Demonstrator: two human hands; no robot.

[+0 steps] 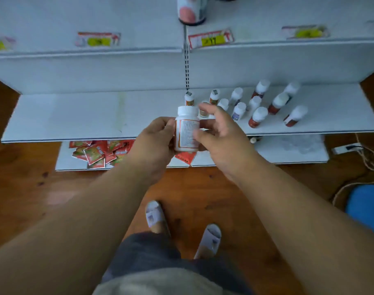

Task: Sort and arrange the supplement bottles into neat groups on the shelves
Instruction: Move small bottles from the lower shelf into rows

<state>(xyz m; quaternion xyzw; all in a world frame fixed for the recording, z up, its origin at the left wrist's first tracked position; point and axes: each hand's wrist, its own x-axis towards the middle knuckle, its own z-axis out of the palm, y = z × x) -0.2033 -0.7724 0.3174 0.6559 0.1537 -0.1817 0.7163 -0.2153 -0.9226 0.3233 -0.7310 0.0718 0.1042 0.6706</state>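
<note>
Nearest, two slippered feet stand on the wooden floor. Above them both hands hold one white bottle upright in front of the shelf edge: the left hand curls round its left side, the right hand pinches its right side with thumb and fingers. Red sachets lie on the bottom shelf. Beyond, on the middle shelf, white-capped bottles stand in loose rows to the right. Price tags line the upper shelf.
</note>
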